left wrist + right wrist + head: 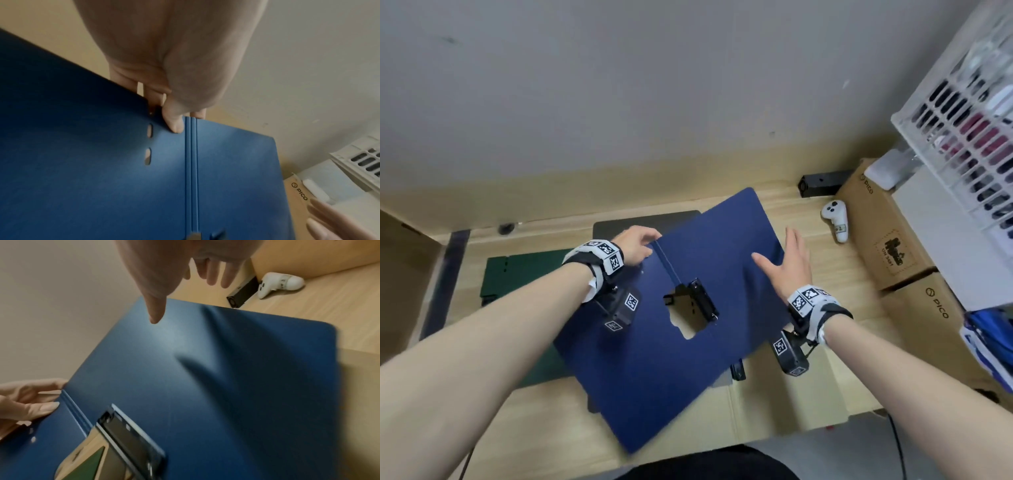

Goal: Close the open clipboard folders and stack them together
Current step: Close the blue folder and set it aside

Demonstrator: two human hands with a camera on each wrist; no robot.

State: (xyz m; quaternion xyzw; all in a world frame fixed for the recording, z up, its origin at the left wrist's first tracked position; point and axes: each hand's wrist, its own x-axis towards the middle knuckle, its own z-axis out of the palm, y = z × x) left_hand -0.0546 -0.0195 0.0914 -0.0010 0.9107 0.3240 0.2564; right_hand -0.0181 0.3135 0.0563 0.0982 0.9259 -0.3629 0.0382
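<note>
A dark blue clipboard folder (647, 370) lies open across the middle of the desk, its black metal clip (702, 299) near the spine. My left hand (635, 245) pinches the folder's far edge right beside the spine, thumb on top (174, 125) and fingers underneath. My right hand (789, 262) hovers open, fingers spread, over the right-hand cover (205, 369) without gripping it. A green folder (517, 270) lies to the left, and a dark grey folder (647, 219) lies behind, both partly covered by the blue one.
A white controller (835, 219) and a small black box (822, 183) sit at the back right. Cardboard PICO boxes (887, 240) and a white slotted crate (969, 113) stand along the right side. The desk's front edge (756, 442) is near my body.
</note>
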